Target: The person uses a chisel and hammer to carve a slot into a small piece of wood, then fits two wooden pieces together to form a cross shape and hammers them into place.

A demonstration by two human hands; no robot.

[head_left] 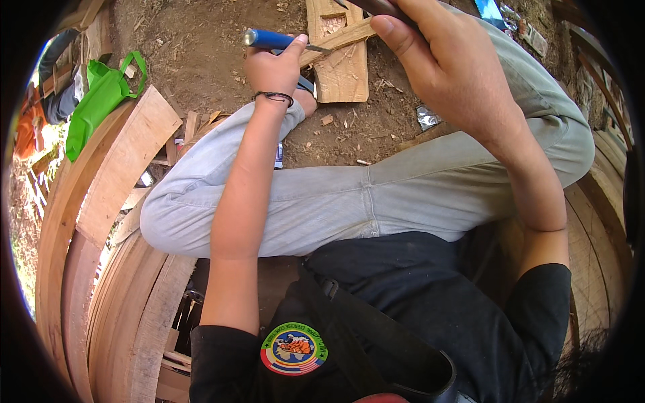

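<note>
In the head view, we see our left hand (275, 70) between 11 and 12 o'clock, fingers wrapped closely round a blue-handled chisel (267, 39); its narrow metal blade points toward 3 o'clock, the tip at a wooden strip (349, 37), though we cannot tell whether it bites. Our right hand (450, 67), near 1 o'clock, grips a dark bar-like tool (379, 8); its far end runs out past the top edge, so we cannot tell its full shape.

The wooden board (342, 77) lies at 12 o'clock on the dirt ground (356, 138), a recess cut into its upper part; the strip slants over it from 8 toward 2 o'clock; the board's near end stops short of our crossed legs (289, 201), leaving open dirt between, sprinkled with wood chips; more bare dirt opens toward 11 o'clock, beyond the left hand.

A silver wrapper (427, 117) lies between 1 and 2 o'clock, near our leg; stacked planks (124, 295) close off the side from 8 to 9 o'clock; a green bag (97, 104) sits at 10.
</note>
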